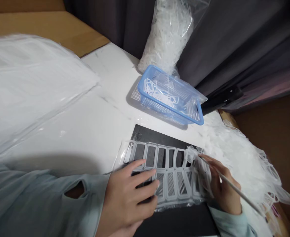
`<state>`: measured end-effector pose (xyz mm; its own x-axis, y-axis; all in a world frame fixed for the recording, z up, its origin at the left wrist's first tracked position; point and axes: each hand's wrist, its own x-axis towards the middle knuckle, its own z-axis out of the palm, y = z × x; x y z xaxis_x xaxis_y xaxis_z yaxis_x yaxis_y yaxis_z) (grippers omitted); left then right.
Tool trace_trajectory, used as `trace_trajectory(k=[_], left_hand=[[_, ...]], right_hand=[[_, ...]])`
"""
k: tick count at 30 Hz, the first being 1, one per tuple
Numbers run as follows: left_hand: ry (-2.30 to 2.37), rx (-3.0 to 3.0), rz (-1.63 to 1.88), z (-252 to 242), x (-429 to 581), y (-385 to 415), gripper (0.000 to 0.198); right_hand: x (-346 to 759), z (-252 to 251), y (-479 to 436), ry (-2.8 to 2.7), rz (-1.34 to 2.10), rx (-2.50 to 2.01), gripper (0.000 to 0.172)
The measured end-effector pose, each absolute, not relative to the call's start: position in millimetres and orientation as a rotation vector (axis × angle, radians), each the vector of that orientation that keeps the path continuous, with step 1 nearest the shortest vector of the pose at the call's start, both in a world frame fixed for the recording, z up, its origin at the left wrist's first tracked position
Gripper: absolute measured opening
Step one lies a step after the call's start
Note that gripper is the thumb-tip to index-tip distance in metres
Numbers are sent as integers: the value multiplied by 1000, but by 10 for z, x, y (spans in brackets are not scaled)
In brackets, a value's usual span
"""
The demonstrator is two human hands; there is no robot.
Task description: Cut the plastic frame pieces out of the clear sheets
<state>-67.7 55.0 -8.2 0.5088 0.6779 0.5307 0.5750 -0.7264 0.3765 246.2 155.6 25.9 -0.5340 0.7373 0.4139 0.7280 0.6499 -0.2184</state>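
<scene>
A clear plastic sheet (159,171) with two rows of white-edged rectangular frames lies over a black mat (179,219). My left hand (132,197) rests on the left part of the sheet, fingers spread. At the sheet's right end, my right hand (225,186) is closed round a long, thin, pointed stick-like tool (236,189), whose tip is by the sheet's upper right corner. Crumpled clear film strips (205,174) bunch up at that end against my right fingers. Whether those fingers also pinch the film is hidden.
Behind the mat stands a blue perforated basket (171,112) with white frame-shaped pieces in it. A clear bag (169,36) of white scraps leans beyond. Loose plastic strips (238,158) heap up on the right. A stack of white sheets (36,85) is on the left, by cardboard (48,28).
</scene>
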Motion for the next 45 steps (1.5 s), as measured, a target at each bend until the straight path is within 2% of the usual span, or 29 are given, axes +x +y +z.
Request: trace_trajectory(k=[4, 9, 12, 17, 22, 28, 39, 45], left_hand=[[1114, 2608, 1000, -74, -675, 543, 23], [1107, 2644, 964, -77, -687, 547, 23], [1124, 2657, 985, -80, -674, 549, 20], [1199, 2696, 1073, -61, -640, 543, 14], [1135, 2838, 980, 1, -699, 570, 7], [990, 2897, 831, 67, -784, 602, 7], [926, 2855, 873, 8, -790, 590, 6], [913, 2859, 913, 0, -808, 575, 13]], right_hand=[[2517, 258, 1613, -2042, -244, -1308, 22], [2581, 256, 1671, -1668, -404, -1414, 33], [2570, 233, 1663, -1628, -269, -1386, 32], [2439, 242, 1550, -1804, 276, -1338, 28], [2377, 333, 1480, -2002, 582, -1284, 25], [2477, 339, 1540, -2198, 567, -1184, 24], [2462, 350, 1528, -2334, 592, -1120, 19], [2448, 412, 1527, -2546, 511, -930, 32]])
